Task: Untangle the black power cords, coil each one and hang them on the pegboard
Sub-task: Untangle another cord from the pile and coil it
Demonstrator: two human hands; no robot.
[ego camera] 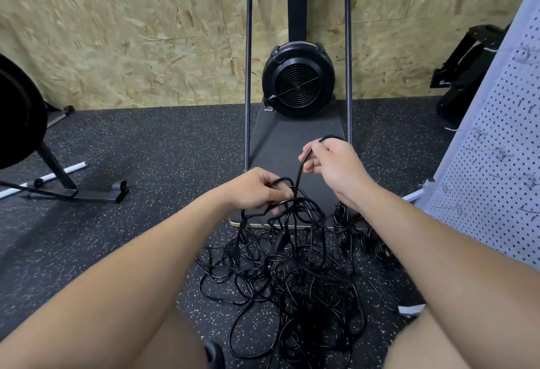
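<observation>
A big tangle of black power cords (295,284) lies on the speckled rubber floor between my knees. My left hand (257,190) grips several strands lifted from the pile. Slightly higher and to the right, my right hand (333,164) pinches a single cord that runs down to my left hand and loops over the top of my fingers. Two small coiled bundles of cord (377,246) lie on the floor at the right of the tangle. The white pegboard (502,164) stands at the right edge, with several metal hooks on it.
A black exercise machine with a round fan (298,79) and a flat base (292,146) stands straight ahead against the chipboard wall. Another machine's foot (73,190) and a white pipe (58,174) lie at the left. A black object (467,67) leans behind the pegboard.
</observation>
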